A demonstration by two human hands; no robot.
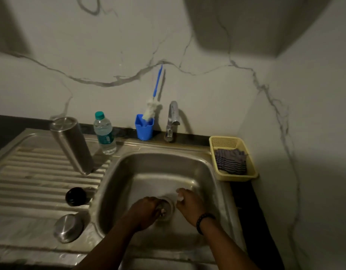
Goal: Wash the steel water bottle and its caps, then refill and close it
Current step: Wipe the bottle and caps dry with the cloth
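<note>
Both hands are down in the stainless steel sink basin, over the drain. The left hand is curled, though around what I cannot tell. The right hand pinches something small and pale, seemingly soapy.

The tall steel water bottle stands inverted on the ribbed draining board, up and to the left, its long axis near vertical. The left hand is nearer it. The round black inner cap and domed steel outer cap lie between, just beside the basin's left rim, so any reach crosses them.
</note>
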